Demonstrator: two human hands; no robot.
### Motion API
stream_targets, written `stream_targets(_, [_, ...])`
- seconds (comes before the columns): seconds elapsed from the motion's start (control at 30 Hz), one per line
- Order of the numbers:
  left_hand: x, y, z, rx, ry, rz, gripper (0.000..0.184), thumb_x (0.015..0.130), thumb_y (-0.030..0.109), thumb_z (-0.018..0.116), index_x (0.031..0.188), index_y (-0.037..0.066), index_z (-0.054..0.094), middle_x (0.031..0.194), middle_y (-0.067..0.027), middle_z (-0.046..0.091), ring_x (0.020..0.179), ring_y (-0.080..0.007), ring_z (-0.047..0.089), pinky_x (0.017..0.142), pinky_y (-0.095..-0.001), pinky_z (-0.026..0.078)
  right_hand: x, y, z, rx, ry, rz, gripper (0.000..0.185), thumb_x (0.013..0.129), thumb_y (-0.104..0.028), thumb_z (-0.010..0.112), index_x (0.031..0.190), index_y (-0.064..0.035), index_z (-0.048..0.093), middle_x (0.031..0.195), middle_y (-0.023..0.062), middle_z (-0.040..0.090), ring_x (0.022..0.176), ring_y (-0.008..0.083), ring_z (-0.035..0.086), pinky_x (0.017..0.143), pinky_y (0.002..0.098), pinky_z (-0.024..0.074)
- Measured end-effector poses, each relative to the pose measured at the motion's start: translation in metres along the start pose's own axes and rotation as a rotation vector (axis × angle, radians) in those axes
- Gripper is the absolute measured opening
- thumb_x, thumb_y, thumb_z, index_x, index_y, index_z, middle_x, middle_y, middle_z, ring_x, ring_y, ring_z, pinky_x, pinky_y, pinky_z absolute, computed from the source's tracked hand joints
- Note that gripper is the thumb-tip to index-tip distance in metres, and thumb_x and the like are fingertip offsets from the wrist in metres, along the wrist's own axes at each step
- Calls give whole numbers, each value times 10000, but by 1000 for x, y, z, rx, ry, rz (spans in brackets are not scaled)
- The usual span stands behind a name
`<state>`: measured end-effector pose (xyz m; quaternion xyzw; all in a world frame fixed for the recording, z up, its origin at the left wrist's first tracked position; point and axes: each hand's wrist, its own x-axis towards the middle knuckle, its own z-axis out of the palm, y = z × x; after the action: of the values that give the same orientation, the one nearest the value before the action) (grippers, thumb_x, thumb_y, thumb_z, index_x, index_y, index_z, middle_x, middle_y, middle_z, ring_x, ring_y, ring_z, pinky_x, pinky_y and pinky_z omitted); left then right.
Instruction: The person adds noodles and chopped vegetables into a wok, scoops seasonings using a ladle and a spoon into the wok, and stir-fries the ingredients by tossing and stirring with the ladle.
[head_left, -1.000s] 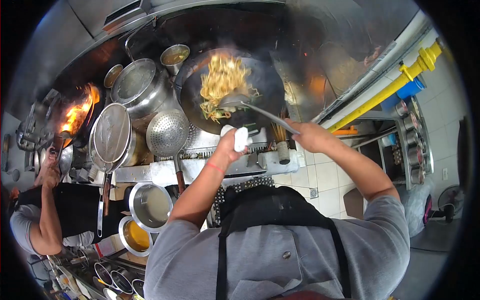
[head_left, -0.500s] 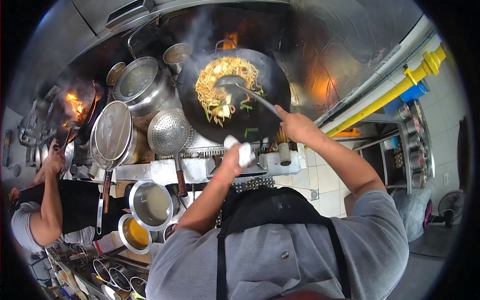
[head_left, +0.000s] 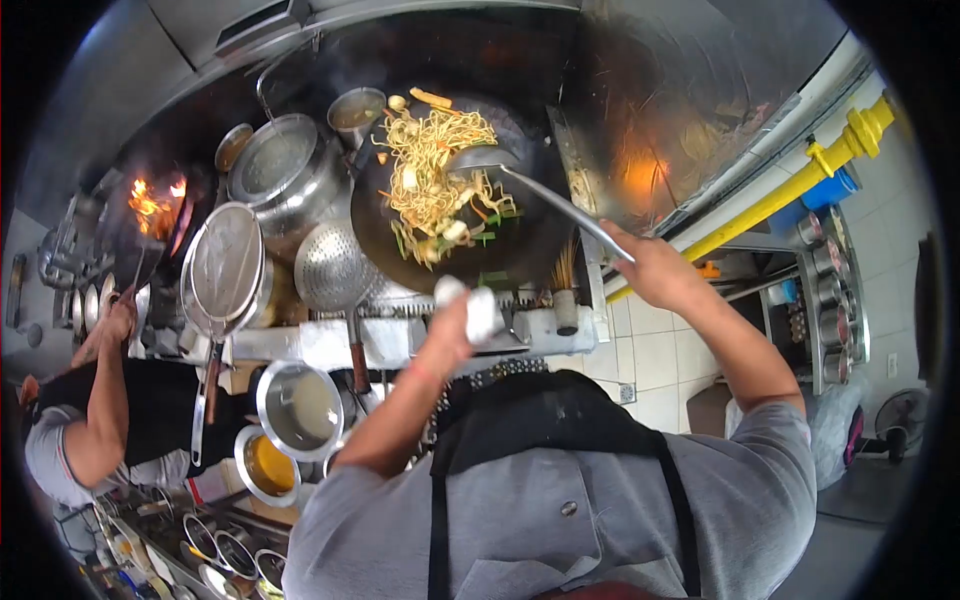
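Note:
My right hand [head_left: 655, 270] is closed round the handle of a long metal ladle [head_left: 570, 212]. The ladle's bowl sits against the right side of the noodles [head_left: 435, 145], which are mixed with green vegetable pieces and pale chunks. They spread over the left half of a large black wok [head_left: 540, 230], some pieces close to its far rim. At the wok's near edge my left hand [head_left: 447, 330] is closed on a folded white cloth [head_left: 484, 315]. Whether a wok handle lies inside the cloth is hidden.
Left of the wok are a perforated skimmer [head_left: 338, 268], a mesh strainer [head_left: 226, 265] and a steel pot [head_left: 300, 190]. A co-worker's hand [head_left: 118, 318] holds a pan by flames [head_left: 155, 208]. Sticks stand in a holder [head_left: 565, 312] on the right. A yellow pipe [head_left: 770, 200] runs alongside.
The noodles have shifted and spread toward the wok's far left side. My right hand and the ladle have moved right and slightly down. Flame behind the wok no longer shows.

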<state>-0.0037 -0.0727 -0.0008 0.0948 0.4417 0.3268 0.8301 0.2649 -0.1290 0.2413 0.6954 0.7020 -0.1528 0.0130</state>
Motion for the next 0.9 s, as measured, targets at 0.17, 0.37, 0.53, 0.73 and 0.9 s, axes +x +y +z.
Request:
stream_targets(0.17, [34, 57, 32, 132, -13, 13, 202, 935, 319, 423, 875, 218, 587, 776, 42, 619, 683, -149, 578, 538, -314, 439, -25, 48, 10, 59, -7, -84, 591, 868, -183, 570, 1416, -125, 358, 945, 256, 634, 862, 420, 616, 805, 481, 479])
stream_targets(0.37, [40, 42, 36, 45, 51, 40, 220, 910, 404, 487, 836, 222, 587, 710, 38, 604, 660, -165, 594, 487, -293, 437, 53, 63, 90, 747, -131, 25, 533, 899, -127, 533, 1400, -59, 368, 1170, 186, 614, 896, 369, 650, 825, 394, 507])
stream_targets(0.53, [-81, -27, -40, -155, -302, 179, 414, 837, 402, 645, 1088, 83, 564, 949, -127, 632, 980, -311, 618, 799, -492, 526, 40, 22, 116, 723, -10, -321, 575, 887, -78, 573, 1421, -93, 360, 1010, 115, 669, 759, 242, 657, 724, 342, 524])
stream_targets(0.73, [-259, -113, -110, -445, -44, 483, 464, 777, 195, 699, 1182, 58, 520, 1116, -138, 594, 1111, -327, 548, 950, -559, 454, -13, -158, 113, 1046, -983, -245, 617, 883, -72, 601, 1440, -153, 348, 627, -13, 438, 424, 71, 406, 344, 239, 323])
stream_targets(0.9, [-370, -131, -144, -802, -154, 750, 522, 809, 155, 585, 1274, -2, 405, 1252, -177, 543, 1165, -381, 522, 961, -541, 453, -43, -358, 219, 740, -1086, -536, 572, 870, -56, 579, 1409, -92, 393, 608, 4, 467, 392, 85, 424, 325, 257, 330])
